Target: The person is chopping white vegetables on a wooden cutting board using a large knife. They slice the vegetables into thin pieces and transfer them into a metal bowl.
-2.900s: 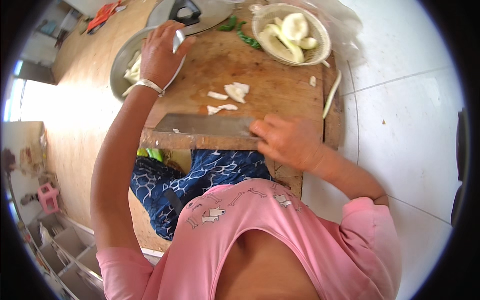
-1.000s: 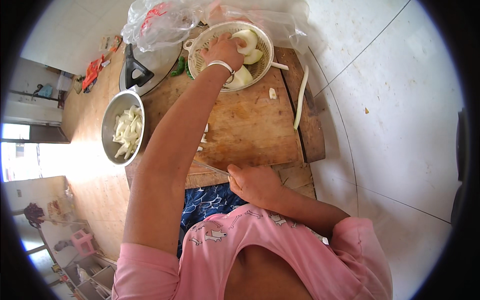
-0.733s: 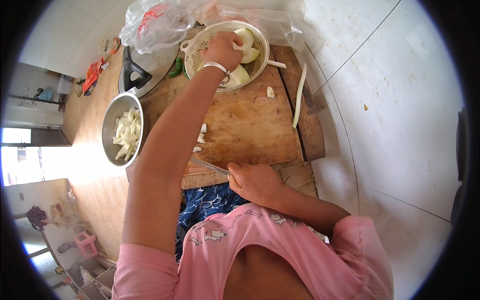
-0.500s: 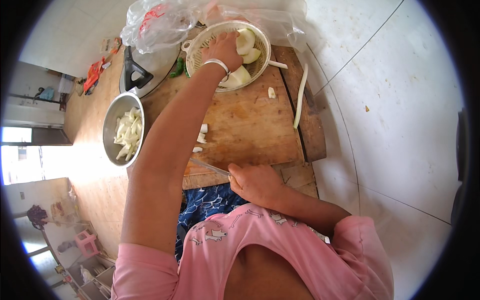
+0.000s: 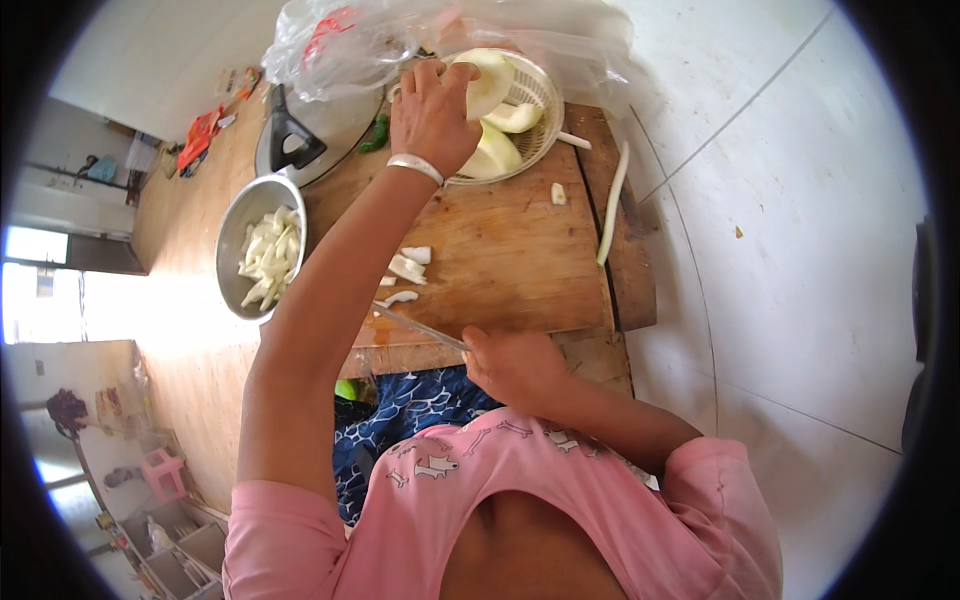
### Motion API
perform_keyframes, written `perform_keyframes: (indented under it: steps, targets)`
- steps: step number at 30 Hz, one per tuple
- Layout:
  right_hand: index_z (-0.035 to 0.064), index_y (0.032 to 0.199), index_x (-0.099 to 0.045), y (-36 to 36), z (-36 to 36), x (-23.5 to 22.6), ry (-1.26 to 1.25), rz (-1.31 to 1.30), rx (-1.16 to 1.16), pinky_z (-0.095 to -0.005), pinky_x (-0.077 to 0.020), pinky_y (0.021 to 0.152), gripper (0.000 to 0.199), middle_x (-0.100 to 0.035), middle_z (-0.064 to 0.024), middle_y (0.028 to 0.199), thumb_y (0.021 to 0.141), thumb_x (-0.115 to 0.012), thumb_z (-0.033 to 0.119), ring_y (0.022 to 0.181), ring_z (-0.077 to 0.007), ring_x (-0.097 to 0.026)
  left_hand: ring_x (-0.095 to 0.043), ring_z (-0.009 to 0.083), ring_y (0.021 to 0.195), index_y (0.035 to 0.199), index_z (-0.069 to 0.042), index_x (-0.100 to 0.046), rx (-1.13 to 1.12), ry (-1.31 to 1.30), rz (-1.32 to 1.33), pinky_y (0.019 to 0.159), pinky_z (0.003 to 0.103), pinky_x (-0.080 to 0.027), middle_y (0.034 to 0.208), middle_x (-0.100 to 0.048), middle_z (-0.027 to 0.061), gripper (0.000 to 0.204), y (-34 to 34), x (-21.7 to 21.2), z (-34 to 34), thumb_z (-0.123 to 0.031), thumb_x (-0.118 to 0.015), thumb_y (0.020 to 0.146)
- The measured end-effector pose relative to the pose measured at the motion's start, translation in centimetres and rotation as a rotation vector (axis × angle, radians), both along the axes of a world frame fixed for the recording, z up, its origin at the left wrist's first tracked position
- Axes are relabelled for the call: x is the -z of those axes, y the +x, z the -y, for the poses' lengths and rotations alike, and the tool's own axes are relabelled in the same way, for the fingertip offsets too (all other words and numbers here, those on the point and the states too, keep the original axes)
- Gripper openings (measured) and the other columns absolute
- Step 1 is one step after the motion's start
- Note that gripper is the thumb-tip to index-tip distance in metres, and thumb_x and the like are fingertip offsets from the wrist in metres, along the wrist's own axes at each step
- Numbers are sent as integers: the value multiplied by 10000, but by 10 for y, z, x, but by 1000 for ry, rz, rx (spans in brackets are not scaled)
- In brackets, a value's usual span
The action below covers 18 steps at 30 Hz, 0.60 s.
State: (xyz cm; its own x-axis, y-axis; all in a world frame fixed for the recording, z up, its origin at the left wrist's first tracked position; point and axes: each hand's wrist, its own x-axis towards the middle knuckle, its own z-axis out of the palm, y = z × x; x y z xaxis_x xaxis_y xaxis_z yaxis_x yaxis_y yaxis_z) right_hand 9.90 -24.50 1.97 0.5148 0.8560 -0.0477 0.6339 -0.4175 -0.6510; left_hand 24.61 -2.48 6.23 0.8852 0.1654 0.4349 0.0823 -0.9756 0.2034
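Observation:
My left hand [image 5: 432, 112] reaches into a white basket [image 5: 537, 105] at the far edge of the wooden cutting board [image 5: 510, 260] and grips a large pale peeled vegetable piece [image 5: 487, 82], lifted a little above the others. My right hand [image 5: 513, 362] rests at the board's near edge, closed on the handle of a knife [image 5: 415, 324] whose blade lies flat across the near left of the board. A few cut white pieces [image 5: 408, 270] lie beside the blade.
A steel bowl [image 5: 235, 235] with several cut white strips sits left of the board. A pot lid with a black handle [image 5: 295, 140] and a clear plastic bag [image 5: 350, 40] lie at the back. A long pale peel strip [image 5: 610, 205] lies on the board's right side. White tiled floor lies to the right.
My left hand went from the steel bowl to the white basket and closed on a large vegetable piece, now raised slightly. My right hand stayed on the knife at the near edge.

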Motion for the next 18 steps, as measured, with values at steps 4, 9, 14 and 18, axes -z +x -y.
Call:
perform_keyframes:
  steps: [4, 9, 14, 18]
  targets:
    - [52, 1030, -584, 20, -10, -15, -149, -50, -122, -496, -561, 622, 224, -689, -182, 766, 886, -604, 222, 695, -375, -692, -492, 386, 1150, 1217, -156, -594, -7, 30, 135, 980, 462, -445, 1230, -511, 150, 564, -66, -23, -10, -99, -739, 675]
    - [56, 1106, -564, 51, -16, -23, -232, -114, -135, -512, -511, 738, 292, -683, -202, 845, 969, -542, 313, 815, -419, -666, -508, 379, 1135, 1195, -118, -589, -150, -89, 206, 987, 446, -435, 1188, -548, 168, 543, -176, -30, -30, -92, -750, 678]
    - [51, 1083, -570, 64, -30, -48, -312, -118, -81, -547, -491, 743, 272, -680, -231, 854, 955, -555, 291, 827, -444, -652, -527, 380, 1116, 1181, -92, -588, -408, -300, 42, 998, 448, -445, 1154, -569, 173, 541, -274, 14, -44, -97, -782, 675]
    - [59, 1083, -576, 60, -32, -49, -229, -4, -31, -542, -491, 725, 260, -676, -228, 830, 959, -566, 288, 802, -432, -651, -546, 380, 1136, 1199, -88, -613, -333, -381, -104, 998, 443, -455, 1163, -572, 174, 551, -289, 53, -21, -154, -802, 686]
